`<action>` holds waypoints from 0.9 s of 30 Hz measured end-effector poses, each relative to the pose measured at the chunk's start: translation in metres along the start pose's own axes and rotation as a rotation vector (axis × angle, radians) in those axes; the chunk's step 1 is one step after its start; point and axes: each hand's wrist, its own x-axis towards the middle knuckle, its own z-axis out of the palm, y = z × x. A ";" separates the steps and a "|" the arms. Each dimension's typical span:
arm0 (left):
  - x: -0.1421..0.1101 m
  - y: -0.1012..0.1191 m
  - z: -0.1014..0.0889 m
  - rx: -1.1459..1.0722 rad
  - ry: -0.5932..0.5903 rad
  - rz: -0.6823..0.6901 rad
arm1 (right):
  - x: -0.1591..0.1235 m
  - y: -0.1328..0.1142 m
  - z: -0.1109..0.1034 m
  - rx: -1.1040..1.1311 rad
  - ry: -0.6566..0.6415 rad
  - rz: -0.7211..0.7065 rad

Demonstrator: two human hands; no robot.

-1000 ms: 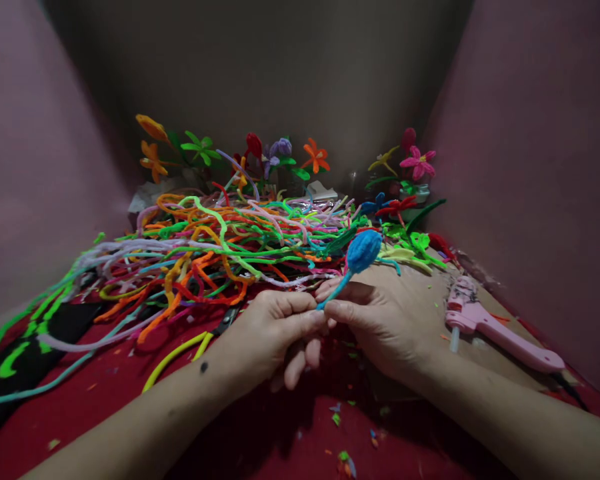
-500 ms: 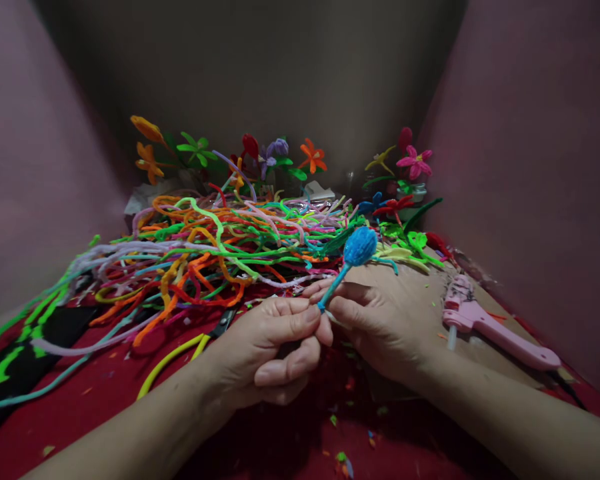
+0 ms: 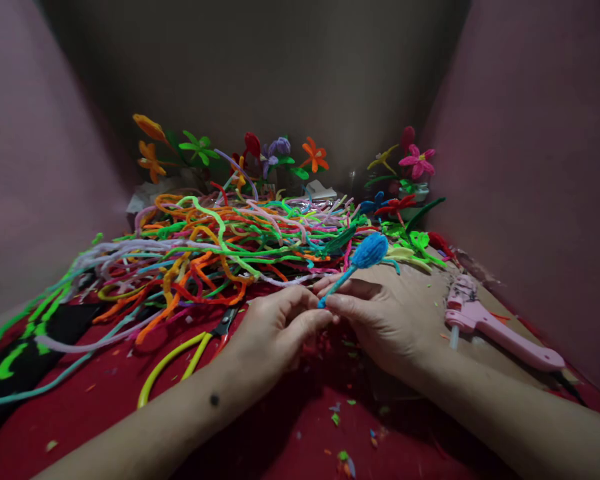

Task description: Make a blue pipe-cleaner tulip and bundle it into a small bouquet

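A blue pipe-cleaner flower bud (image 3: 370, 251) on a short blue stem points up and to the right between my hands. My right hand (image 3: 375, 317) pinches the stem between thumb and fingers. Close against the stem's lower end, my left hand (image 3: 285, 330) is closed with thumb and forefinger together; its other fingers are hidden beneath. Yellow-handled scissors (image 3: 197, 357) lie on the red cloth (image 3: 275, 427) beside my left forearm, which partly covers them. To the right of my right hand, a pink glue gun (image 3: 500, 333) rests on a piece of cardboard (image 3: 420, 293).
A tangled heap of coloured pipe cleaners (image 3: 220, 240) spreads behind my hands. Finished pipe-cleaner flowers (image 3: 315, 155) stand along the back, with a pink flower (image 3: 417, 162) at right. Loose green pieces (image 3: 420, 241) lie on the cardboard. Small scraps (image 3: 345, 457) dot the cloth.
My left hand has turned, its back now facing up and its fingers tucked under. The blue bud has shifted slightly right and down and leans further over.
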 end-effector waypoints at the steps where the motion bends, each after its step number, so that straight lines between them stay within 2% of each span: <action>1: -0.001 -0.002 0.001 0.160 0.103 0.131 | 0.000 0.000 0.000 -0.017 0.015 -0.023; 2: -0.002 -0.005 0.001 0.274 0.157 0.273 | 0.000 0.001 0.000 -0.041 0.028 -0.045; 4: -0.003 -0.008 0.002 0.381 0.186 0.412 | 0.000 0.001 0.000 -0.100 0.039 -0.087; 5: -0.003 -0.009 0.002 0.373 0.183 0.392 | -0.001 0.001 0.001 -0.120 0.040 -0.097; 7: -0.003 -0.006 0.003 0.224 0.153 0.231 | -0.001 0.001 0.001 -0.113 0.025 -0.091; 10: -0.001 0.003 0.003 -0.157 0.027 -0.045 | -0.001 -0.001 0.003 -0.022 -0.021 -0.041; 12: -0.001 0.006 0.003 -0.389 -0.064 -0.131 | 0.000 -0.003 0.004 0.017 -0.038 -0.024; 15: 0.000 0.004 0.002 -0.642 -0.177 -0.183 | 0.001 -0.004 0.004 0.035 -0.031 -0.002; 19: 0.001 -0.002 -0.003 -0.819 -0.329 -0.245 | 0.000 -0.002 0.003 0.026 0.065 -0.052; 22: 0.004 -0.006 -0.007 -0.916 -0.466 -0.264 | -0.001 -0.002 0.004 -0.011 0.011 -0.100; 25: 0.005 -0.005 -0.008 -0.902 -0.486 -0.258 | -0.001 -0.002 0.003 -0.029 -0.064 -0.076; 27: 0.004 -0.002 -0.006 -0.751 -0.420 -0.235 | -0.001 -0.001 0.002 -0.018 -0.051 -0.050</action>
